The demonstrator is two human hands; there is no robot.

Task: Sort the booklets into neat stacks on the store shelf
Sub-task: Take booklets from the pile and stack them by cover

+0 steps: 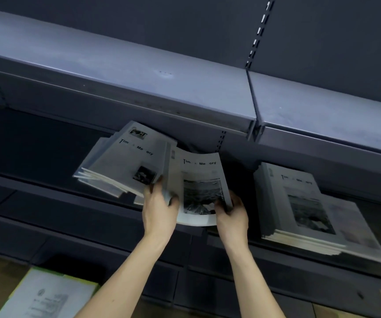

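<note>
Grip, right hand (231, 214): fingers curled on the lower right corner of the bent booklet (198, 184), thumb on its cover.
Grip, left hand (159, 203): thumb and fingers pinch the same booklet's lower left edge; fingertips reach up to the loose pile at 10 o'clock.
Bent booklet: lifted off the shelf, cover facing up, curved along its length, dark photo at its lower half, title partly readable as "Tim… Me…ory".
Loose pile (125, 164): fanned, uneven booklets at 10 o'clock from the hands, lying on the middle shelf (36, 143), top one with the same title.
Neat stack (311, 210): at 3 o'clock from the hands, on the same shelf level, edges roughly aligned, well apart from the loose pile.
Upper shelf (139, 72): grey, at 12 o'clock, overhanging the booklets.
Papers (47, 294): pale sheets at 7 o'clock, low down, print blurred.
</note>
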